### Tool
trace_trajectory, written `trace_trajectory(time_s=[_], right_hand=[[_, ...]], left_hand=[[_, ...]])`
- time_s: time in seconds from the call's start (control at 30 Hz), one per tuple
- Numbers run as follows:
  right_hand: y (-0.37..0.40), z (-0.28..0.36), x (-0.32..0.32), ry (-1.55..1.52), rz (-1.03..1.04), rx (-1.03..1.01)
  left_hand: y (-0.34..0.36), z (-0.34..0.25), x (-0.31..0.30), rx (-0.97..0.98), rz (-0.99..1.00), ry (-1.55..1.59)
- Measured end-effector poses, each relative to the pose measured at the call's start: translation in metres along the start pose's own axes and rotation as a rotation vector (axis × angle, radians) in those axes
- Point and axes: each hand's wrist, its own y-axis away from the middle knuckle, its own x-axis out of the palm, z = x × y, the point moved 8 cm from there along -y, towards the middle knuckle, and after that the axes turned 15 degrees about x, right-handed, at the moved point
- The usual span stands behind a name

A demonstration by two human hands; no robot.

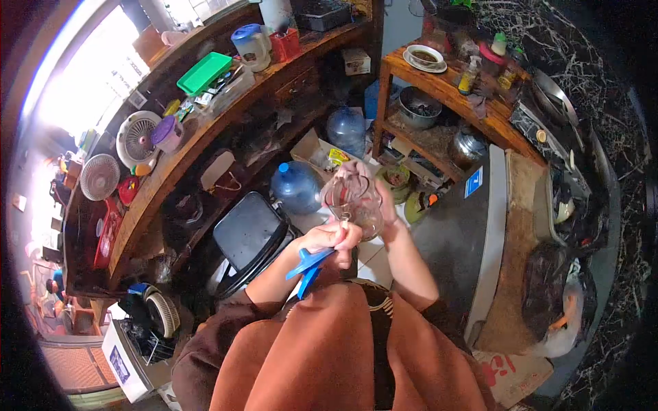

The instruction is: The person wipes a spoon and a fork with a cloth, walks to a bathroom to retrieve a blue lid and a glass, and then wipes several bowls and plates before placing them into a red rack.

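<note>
In front of my chest, my right hand (384, 204) is wrapped round the far and right side of a clear, glass-like vessel (355, 198). Its walls are see-through with rounded, wavy edges. My left hand (334, 238) is closed in a fist at the near side of the vessel, gripping a blue-handled tool (310, 271). The blue part spreads into prongs below the fist, and a small shiny metal bit shows above my fingers, overlapping the vessel. What kind of tool it is, I cannot tell.
Large blue water jugs (296, 186) and a black padded chair (248, 230) stand beyond my hands. Along the left runs a wooden counter (168, 175) with a green tray (204, 74), a pitcher (251, 48) and strainers. A wooden shelf (452, 75) at right holds a bowl of dark liquid (424, 56).
</note>
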Motion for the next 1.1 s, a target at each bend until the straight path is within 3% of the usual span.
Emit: trace_trajectory(time_s=[0.07, 0.1, 0.13, 0.2, 0.27, 0.33, 0.4, 0.47, 0.53, 0.6, 0.67, 0.73, 0.77, 0.8, 0.83, 0.87, 0.93, 0.97, 1.0, 1.07, 1.1], right_hand=[[-0.005, 0.012, 0.016, -0.05, 0.358, -0.089], [-0.008, 0.005, -0.004, -0.144, 0.168, -0.035], [-0.012, 0.007, -0.013, -0.147, 0.156, -0.02], [-0.019, 0.027, -0.06, -0.314, -0.201, -0.153], [-0.039, 0.054, -0.068, -0.232, -0.227, -0.225], [-0.043, 0.062, -0.105, -0.197, -0.761, -0.062], [-0.068, 0.075, -0.153, -0.271, -0.649, -0.028], [-0.075, 0.123, -0.168, 0.479, -0.883, -0.01], [-0.081, 0.186, -0.148, 0.725, -1.08, -0.217], [-0.103, 0.24, -0.12, 0.898, -1.044, -0.568], [-0.135, 0.265, -0.073, 1.133, -0.918, -0.588], [-0.17, 0.266, -0.046, 1.663, -0.986, -0.444], [-0.193, 0.257, -0.035, 1.889, -0.768, -0.418], [-0.204, 0.247, -0.025, 1.886, -0.727, -0.341], [-0.217, 0.24, -0.03, 2.063, -0.718, -0.254], [-0.229, 0.235, -0.036, 2.242, -0.696, -0.164], [-0.255, 0.24, -0.064, 1.988, -0.504, 0.522], [-0.267, 0.247, -0.069, 1.86, -0.354, 0.356], [-0.277, 0.24, -0.094, 1.629, -0.175, 0.52], [-0.287, 0.229, -0.11, 1.346, 0.078, 0.702], [-0.295, 0.23, -0.117, 1.346, 0.098, 0.711]], left_hand=[[-0.015, -0.03, -0.024, 0.179, -0.027, -0.381], [-0.017, -0.038, -0.043, 0.175, -0.077, -0.378], [-0.016, -0.038, -0.066, 0.091, -0.138, -0.281], [-0.035, -0.051, -0.083, 0.09, -0.117, -0.229], [-0.062, -0.077, -0.096, 0.167, -0.048, -0.718], [-0.079, -0.094, -0.115, 0.098, -0.067, -0.828], [-0.093, -0.115, -0.138, 0.052, -0.056, -0.834], [-0.098, -0.139, -0.165, 0.026, -0.044, -0.865], [-0.1, -0.158, -0.196, -0.097, -0.071, -0.912], [-0.109, -0.18, -0.219, -0.067, -0.032, -0.992], [-0.111, -0.192, -0.246, -0.253, -0.097, -1.166], [-0.122, -0.211, -0.252, -0.236, -0.117, -1.156], [-0.127, -0.222, -0.255, -0.256, -0.127, -1.217], [-0.13, -0.23, -0.259, -0.275, -0.138, -1.28], [-0.132, -0.23, -0.273, 0.052, -0.088, -1.29], [-0.133, -0.235, -0.277, 0.056, -0.1, -1.29], [-0.136, -0.233, -0.289, -0.172, -0.038, -1.409], [-0.14, -0.239, -0.288, -0.231, -0.033, -1.487], [-0.144, -0.247, -0.287, -0.223, -0.06, -1.489], [-0.146, -0.249, -0.296, -0.422, -0.044, -1.515], [-0.15, -0.249, -0.303, -0.409, -0.044, -1.523]])
